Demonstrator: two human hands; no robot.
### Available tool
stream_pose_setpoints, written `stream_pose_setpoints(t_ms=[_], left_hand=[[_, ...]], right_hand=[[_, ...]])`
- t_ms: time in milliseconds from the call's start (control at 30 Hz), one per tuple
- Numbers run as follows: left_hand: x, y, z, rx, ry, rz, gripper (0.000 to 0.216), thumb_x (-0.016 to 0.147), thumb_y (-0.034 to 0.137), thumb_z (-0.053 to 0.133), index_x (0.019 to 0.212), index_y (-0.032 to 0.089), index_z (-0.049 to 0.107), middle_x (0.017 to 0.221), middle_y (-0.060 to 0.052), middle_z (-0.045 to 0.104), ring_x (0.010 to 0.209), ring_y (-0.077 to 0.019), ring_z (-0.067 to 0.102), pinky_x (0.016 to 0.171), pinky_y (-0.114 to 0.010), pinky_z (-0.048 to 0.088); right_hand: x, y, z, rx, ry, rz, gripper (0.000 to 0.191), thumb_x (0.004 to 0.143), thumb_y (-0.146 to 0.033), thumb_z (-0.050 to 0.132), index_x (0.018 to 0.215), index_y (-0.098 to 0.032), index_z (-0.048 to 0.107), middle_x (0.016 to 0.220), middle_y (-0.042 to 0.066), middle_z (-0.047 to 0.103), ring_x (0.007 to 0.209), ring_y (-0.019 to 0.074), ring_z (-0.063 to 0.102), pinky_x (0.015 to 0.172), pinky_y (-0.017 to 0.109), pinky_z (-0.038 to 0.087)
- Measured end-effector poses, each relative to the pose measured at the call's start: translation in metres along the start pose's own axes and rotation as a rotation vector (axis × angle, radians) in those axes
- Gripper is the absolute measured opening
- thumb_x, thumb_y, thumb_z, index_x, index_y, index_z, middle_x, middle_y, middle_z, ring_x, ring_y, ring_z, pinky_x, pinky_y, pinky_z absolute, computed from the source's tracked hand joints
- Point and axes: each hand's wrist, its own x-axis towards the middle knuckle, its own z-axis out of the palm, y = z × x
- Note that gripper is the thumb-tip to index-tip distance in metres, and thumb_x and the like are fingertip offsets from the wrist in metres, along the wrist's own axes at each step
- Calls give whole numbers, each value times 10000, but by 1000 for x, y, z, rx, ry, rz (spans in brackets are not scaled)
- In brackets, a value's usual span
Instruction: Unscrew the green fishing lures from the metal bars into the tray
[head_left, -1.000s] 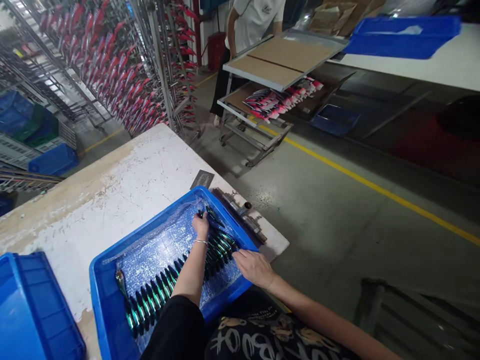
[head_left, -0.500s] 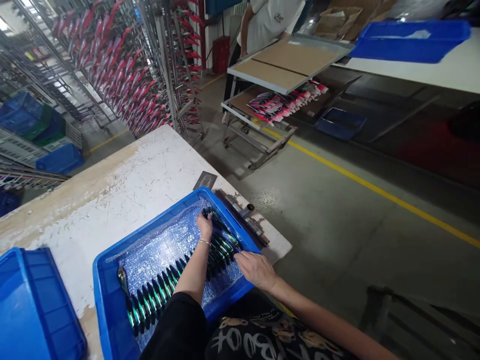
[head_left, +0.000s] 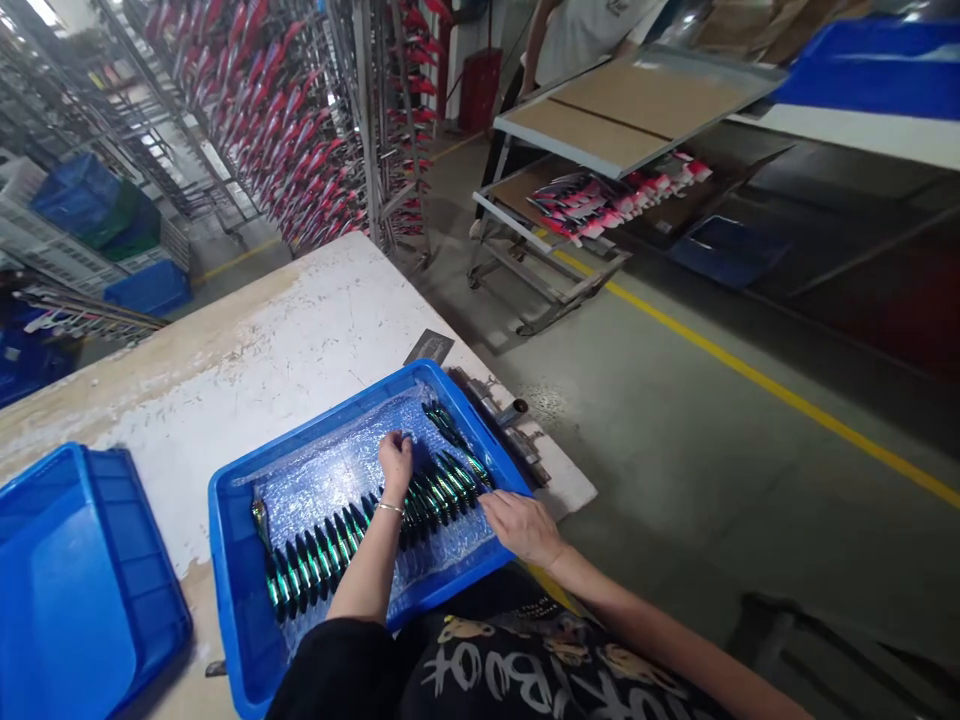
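Green lures (head_left: 315,560) fill one row across the blue tray (head_left: 232,560); the bubble wrap (head_left: 322,480) beyond lies mostly bare. The left hand (head_left: 395,455) curls over the row, its grip hidden. The right hand (head_left: 525,525) lies flat at the row's end.

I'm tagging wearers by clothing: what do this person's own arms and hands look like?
The left hand is bare, with a thin silvery bracelet at the wrist and a black sleeve higher up the arm. The right hand and forearm are bare: no glove or watch, and no sleeve in view.
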Motion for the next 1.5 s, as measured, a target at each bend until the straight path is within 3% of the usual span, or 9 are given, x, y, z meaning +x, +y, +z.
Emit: stream_pose_setpoints(t_ms=[133,267,467,700,833,1000,1100,1267,1500], left_hand=[[-19,-14,-20,105,-189,91,196,923,209,563,1035,174,720,921,-66,748,851,-196,686,834,-316,526],[-39,2,3,252,-339,216,158,878,182,636,988,203,749,1001,-79,732,1009,-226,645,976,-357,467],[-57,28,32,446,-356,285,236,929,204,542,1045,158,742,1198,-183,608,1205,-333,502,1034,-500,404],[-67,29,35,490,-326,307,236,945,322,581,1053,188,742,1172,-137,616,1142,-290,531,981,-426,454],[-61,2,-11,505,-182,195,230,954,322,587,1118,232,720,1155,-94,629,1113,-240,561,964,-366,476],[-48,-73,-134,674,211,-274,327,998,214,440,1238,61,601,1227,-235,577,1125,-324,580,901,-440,511],[-50,-114,-188,765,360,-500,341,991,131,345,1225,7,559,1184,-291,560,981,-334,665,747,-434,551],[-51,-143,-205,843,375,-562,352,998,120,306,1244,72,553,1064,-190,608,795,-250,736,632,-321,550],[-32,-143,-203,878,372,-596,391,989,105,239,1176,28,574,1066,-208,616,805,-277,752,591,-320,547]], right_hand=[[-2,3,1,-9,-10,-15,284,1011,-206,419,965,-195,700,796,55,678,736,155,586,705,264,381],[-1,4,0,-41,-24,-26,289,1004,-211,423,979,-194,711,810,58,693,737,152,597,696,260,382],[-3,4,-2,-83,-15,-36,321,1037,-241,407,1002,-188,721,854,49,735,736,152,647,696,270,402],[-10,14,6,-105,10,-110,329,1046,-271,408,1005,-178,720,898,59,761,765,161,688,732,268,444],[-10,16,5,-119,14,-129,316,1041,-274,415,991,-187,715,887,50,758,752,156,689,703,267,449],[-9,13,3,-125,11,-114,321,1036,-278,408,988,-203,716,882,49,755,746,158,683,696,267,450],[-8,13,4,-120,-15,-74,330,1031,-282,400,989,-210,719,884,54,753,744,162,669,685,266,441],[-4,9,1,-123,-56,-16,333,1021,-271,404,978,-211,729,853,46,736,722,148,634,664,270,406],[2,1,-6,-131,-85,26,333,1022,-250,401,958,-207,725,819,37,710,719,146,608,661,280,376]])
